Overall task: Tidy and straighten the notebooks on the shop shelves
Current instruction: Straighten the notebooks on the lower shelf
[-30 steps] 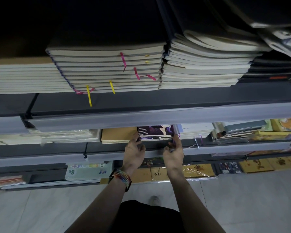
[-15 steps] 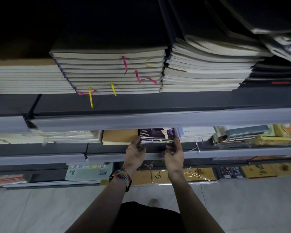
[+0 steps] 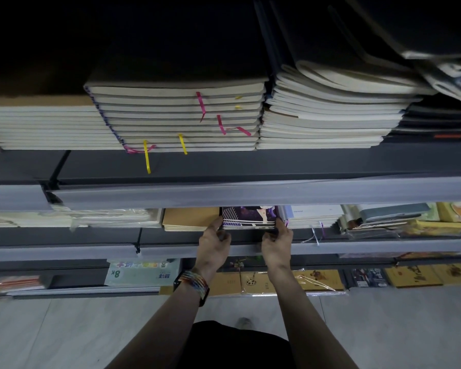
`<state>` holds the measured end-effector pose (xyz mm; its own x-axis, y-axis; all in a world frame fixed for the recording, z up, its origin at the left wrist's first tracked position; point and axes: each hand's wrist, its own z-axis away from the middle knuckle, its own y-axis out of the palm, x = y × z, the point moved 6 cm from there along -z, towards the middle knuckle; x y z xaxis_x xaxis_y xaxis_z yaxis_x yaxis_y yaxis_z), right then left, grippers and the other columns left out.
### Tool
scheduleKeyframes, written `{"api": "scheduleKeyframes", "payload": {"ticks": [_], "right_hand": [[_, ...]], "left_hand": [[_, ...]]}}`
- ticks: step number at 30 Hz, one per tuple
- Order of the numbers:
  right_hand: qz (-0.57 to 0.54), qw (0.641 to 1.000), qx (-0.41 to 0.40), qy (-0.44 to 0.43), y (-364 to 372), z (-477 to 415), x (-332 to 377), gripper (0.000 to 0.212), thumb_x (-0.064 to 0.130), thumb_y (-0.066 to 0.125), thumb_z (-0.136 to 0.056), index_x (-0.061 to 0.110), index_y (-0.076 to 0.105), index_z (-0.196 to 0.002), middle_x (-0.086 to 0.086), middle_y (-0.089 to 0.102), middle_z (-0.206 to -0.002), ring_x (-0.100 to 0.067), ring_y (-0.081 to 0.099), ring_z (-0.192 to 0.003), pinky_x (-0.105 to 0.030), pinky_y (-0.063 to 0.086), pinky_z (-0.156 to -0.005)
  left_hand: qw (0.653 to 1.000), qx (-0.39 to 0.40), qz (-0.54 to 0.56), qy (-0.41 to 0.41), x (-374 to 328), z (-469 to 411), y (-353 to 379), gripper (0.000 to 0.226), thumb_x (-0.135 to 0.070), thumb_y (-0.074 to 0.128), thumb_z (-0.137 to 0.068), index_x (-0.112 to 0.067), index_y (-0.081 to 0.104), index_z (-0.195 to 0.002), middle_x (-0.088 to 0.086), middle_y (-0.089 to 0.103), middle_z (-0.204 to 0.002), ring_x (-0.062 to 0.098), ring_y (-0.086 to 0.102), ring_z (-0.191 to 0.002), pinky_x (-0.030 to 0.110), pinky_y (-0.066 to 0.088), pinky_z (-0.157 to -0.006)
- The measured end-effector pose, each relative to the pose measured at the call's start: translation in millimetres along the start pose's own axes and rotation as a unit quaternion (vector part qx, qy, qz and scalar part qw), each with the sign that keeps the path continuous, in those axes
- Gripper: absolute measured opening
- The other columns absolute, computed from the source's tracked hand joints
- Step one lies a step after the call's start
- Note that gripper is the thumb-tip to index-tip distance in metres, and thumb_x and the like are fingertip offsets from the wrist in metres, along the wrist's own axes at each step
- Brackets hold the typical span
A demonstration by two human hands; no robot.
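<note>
Glossy purple notebks [image 3: 249, 217], matt kraft-paper notebks [image 3: 190, 219], plastic-wrapped pads [image 3: 112, 217]

Purple notebook stack [image 3: 249, 218] seemingly slightly further back than before

1. A pale grey tiled floor [image 3: 64, 336] fills the bottom of the view, with thin joints between the tiles.
2. The toe of a light shoe [image 3: 244, 323] rests on it, just above a patch of black clothing [image 3: 237, 347].
3. A woven multicoloured wristband [image 3: 194, 283] sits left of centre.
4. A green pack marked "8K" [image 3: 141, 272] lies flat at lower left.
5. A translucent label rail [image 3: 250, 194] runs across the middle; a second rail [image 3: 64, 253] below carries a small black clip [image 3: 137, 247].
</note>
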<state>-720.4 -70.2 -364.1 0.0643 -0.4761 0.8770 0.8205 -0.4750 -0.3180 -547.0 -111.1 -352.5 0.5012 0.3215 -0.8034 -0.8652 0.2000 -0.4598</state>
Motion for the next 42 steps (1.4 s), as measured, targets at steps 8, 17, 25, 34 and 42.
{"api": "scheduleKeyframes", "payload": {"ticks": [8, 17, 25, 34, 42], "right_hand": [[0.030, 0.999, -0.005, -0.017, -4.3, 4.6, -1.1, 0.053, 0.001, 0.056, -0.095, 0.016, 0.045, -0.145, -0.006, 0.040, -0.143, -0.026, 0.047, -0.131, -0.039, 0.041, -0.112], [-0.011, 1.000, -0.008, 0.009, -2.5, 4.3, -11.6, 0.051, 0.005, 0.056, -0.097, 0.021, 0.046, -0.144, -0.007, 0.047, -0.142, -0.026, 0.045, -0.136, -0.048, 0.041, -0.113], [-0.018, 1.000, -0.002, 0.013, -4.2, 3.3, -10.2, 0.050, 0.002, 0.056, -0.097, 0.020, 0.045, -0.143, -0.007, 0.045, -0.144, -0.026, 0.043, -0.137, -0.047, 0.040, -0.114], [-0.020, 1.000, -0.002, 0.018, -5.8, 1.9, -12.3, 0.050, -0.001, 0.056, -0.096, 0.018, 0.047, -0.141, -0.007, 0.046, -0.143, -0.025, 0.043, -0.138, -0.045, 0.040, -0.114], [-0.015, 1.000, -0.013, 0.016, -4.3, 1.9, -14.0, 0.050, 0.001, 0.055, -0.097, 0.019, 0.047, -0.143, -0.006, 0.049, -0.141, -0.024, 0.044, -0.137, -0.044, 0.040, -0.114]], "left_hand": [[0.998, -0.014, -0.059, 0.035, -7.6, 10.2, -2.6, 0.045, -0.014, 0.044, -0.103, -0.018, 0.044, -0.147, 0.003, 0.062, -0.108, 0.001, 0.054, -0.061, 0.003, 0.042, -0.046], [0.996, -0.003, -0.066, 0.052, -9.7, 15.8, -0.9, 0.047, -0.007, 0.045, -0.101, -0.017, 0.044, -0.147, -0.002, 0.058, -0.099, 0.000, 0.053, -0.065, 0.004, 0.045, -0.050], [0.998, -0.009, -0.056, 0.041, -8.2, 15.5, -2.6, 0.046, -0.008, 0.046, -0.101, -0.018, 0.045, -0.146, -0.001, 0.059, -0.103, 0.004, 0.057, -0.067, 0.005, 0.045, -0.048], [0.997, -0.022, -0.069, 0.037, -5.2, 14.5, -3.2, 0.043, -0.010, 0.047, -0.102, -0.018, 0.047, -0.145, 0.008, 0.065, -0.119, -0.002, 0.053, -0.067, 0.002, 0.043, -0.049], [0.999, 0.012, -0.032, 0.019, -0.8, 13.9, 1.8, 0.048, -0.011, 0.051, -0.099, -0.021, 0.045, -0.146, 0.003, 0.064, -0.112, 0.011, 0.060, -0.079, 0.008, 0.044, -0.046]]}}
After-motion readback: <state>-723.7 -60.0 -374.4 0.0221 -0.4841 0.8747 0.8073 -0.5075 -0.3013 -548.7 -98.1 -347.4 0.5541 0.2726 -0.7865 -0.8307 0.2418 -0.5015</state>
